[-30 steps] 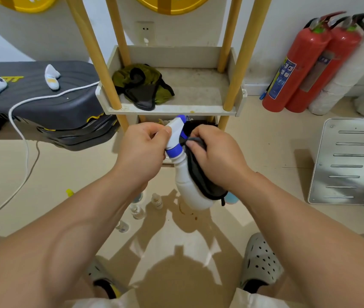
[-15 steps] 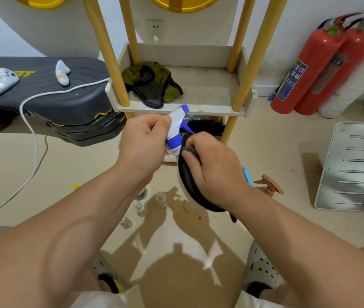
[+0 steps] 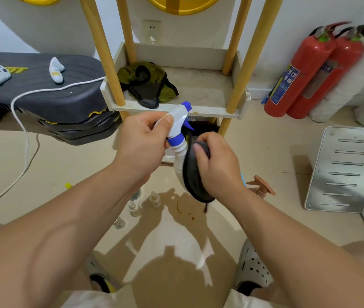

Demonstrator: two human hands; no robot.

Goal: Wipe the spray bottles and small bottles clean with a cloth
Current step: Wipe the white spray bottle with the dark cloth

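Observation:
A white spray bottle (image 3: 179, 152) with a blue and white trigger head hangs in the air in front of the shelf. My left hand (image 3: 142, 144) grips its trigger head and neck. My right hand (image 3: 217, 166) holds a dark grey cloth (image 3: 191, 174) wrapped round the bottle's body, hiding most of it. On the floor below stand several small clear bottles (image 3: 135, 207), one with a label (image 3: 155, 198). A brown spray bottle head (image 3: 262, 187) shows just past my right wrist.
A low white shelf (image 3: 176, 107) with yellow posts holds an olive and black rag (image 3: 147, 84). Two red fire extinguishers (image 3: 305, 74) lean at the right wall. A perforated metal plate (image 3: 352, 170) lies at right, a black case (image 3: 43, 94) with a white cable at left. My shoes (image 3: 253, 267) are below.
My right hand slid the cloth down the bottle's body and back up a little. The bottle stayed in my left hand. The view shifted, so the brown spray head came into sight.

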